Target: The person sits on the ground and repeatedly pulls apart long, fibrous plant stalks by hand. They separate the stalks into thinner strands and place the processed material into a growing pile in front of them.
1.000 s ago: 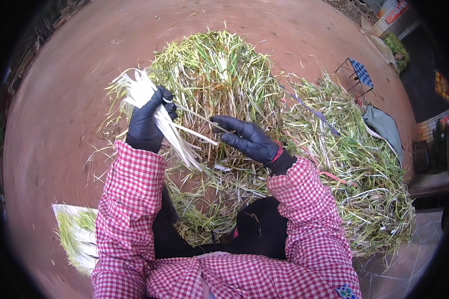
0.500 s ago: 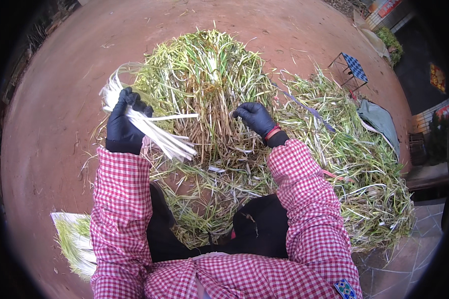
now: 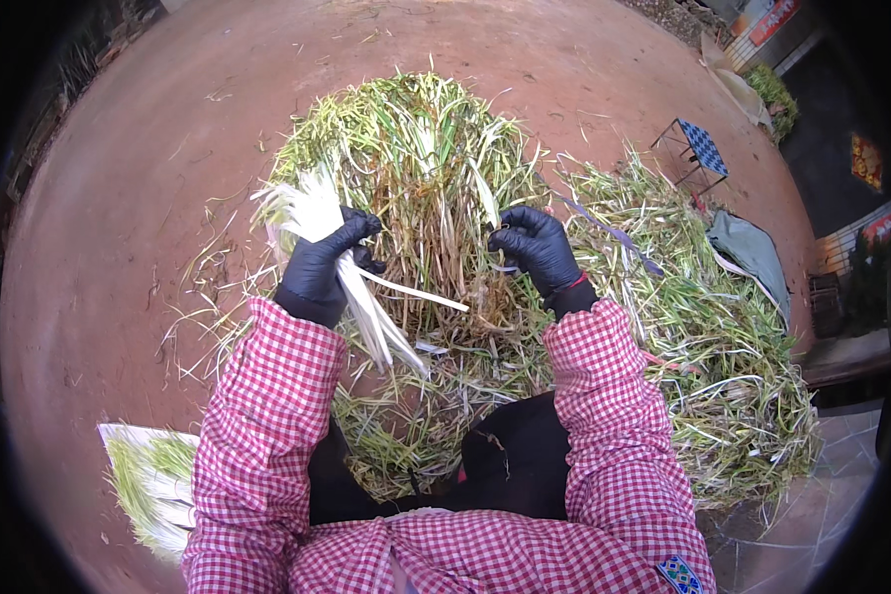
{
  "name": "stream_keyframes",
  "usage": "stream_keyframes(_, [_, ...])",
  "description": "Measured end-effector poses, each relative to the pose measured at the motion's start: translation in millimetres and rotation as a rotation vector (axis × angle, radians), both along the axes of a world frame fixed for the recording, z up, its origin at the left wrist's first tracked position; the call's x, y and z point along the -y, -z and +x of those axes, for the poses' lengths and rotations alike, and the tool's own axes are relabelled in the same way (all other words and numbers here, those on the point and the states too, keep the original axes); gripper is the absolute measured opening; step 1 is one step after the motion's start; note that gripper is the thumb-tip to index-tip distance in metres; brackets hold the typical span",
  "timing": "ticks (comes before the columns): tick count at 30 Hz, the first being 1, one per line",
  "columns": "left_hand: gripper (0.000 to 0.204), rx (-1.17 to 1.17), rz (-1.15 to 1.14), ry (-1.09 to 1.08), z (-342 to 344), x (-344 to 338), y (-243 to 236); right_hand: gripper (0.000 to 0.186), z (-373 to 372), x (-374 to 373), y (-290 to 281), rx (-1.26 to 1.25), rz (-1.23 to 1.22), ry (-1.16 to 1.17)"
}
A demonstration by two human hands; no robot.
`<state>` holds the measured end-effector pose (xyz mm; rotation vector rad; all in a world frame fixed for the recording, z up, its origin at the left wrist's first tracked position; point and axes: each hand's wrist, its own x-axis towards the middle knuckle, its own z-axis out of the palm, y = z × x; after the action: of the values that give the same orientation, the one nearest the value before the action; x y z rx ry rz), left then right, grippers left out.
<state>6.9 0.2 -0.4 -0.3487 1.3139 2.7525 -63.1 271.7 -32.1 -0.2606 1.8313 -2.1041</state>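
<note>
Bundle of white stalks (image 3: 312, 210), one in number, is grasped by bent fingers of the left hand (image 3: 327, 265), before one front heap (image 3: 431, 198); the right hand's fingertips pinch one pale leafy stalk (image 3: 483, 193); second heap (image 3: 723, 396) lies rightward, one stool (image 3: 701, 146) beyond it; both hands wear black gloves

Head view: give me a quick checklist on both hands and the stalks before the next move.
1. Left black-gloved hand gripping the bundle of long white stalks: ok.
2. Bundle aligned: not ok; one thin white stalk juts out rightward.
3. Right black-gloved hand pinching a pale green, leafy stalk: ok.
4. Leafy stalk free of the big green-and-brown plant heap: cannot tell; they overlap in view.
5. Hands apart: ok.
</note>
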Motion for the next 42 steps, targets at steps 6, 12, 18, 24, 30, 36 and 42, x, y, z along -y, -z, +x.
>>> stream_keyframes(6, [0.025,-0.061,-0.132,0.227,8.6,-43.9,15.7,0.01,56.9,38.8,-19.6,-0.047,0.036,-0.242])
stream_keyframes(12, [0.023,-0.089,-0.099,0.071,9.4,-42.7,8.9,0.007,56.6,16.3,-0.6,-0.233,0.167,0.02])
stream_keyframes(18, [0.023,-0.083,-0.129,-0.08,0.8,-20.2,-6.0,0.017,13.4,-76.1,15.7,-0.334,1.486,0.095])
stream_keyframes(24, [0.025,-0.107,-0.187,0.078,8.5,-50.8,1.3,0.024,37.2,-8.7,-15.1,-0.506,0.46,-0.193])
stream_keyframes(30, [0.014,-0.1,-0.252,0.102,8.3,-49.6,8.2,0.012,45.2,26.3,-30.8,-0.107,-0.03,-0.029])
stream_keyframes(36, [0.024,-0.01,-0.43,0.134,10.6,-21.1,17.4,0.016,23.6,-28.8,-47.9,-0.102,-0.167,0.379])
stream_keyframes(42, [0.05,-0.103,-0.119,0.267,15.0,-54.1,15.1,0.012,35.0,58.6,-24.9,-0.482,-0.006,-0.011])
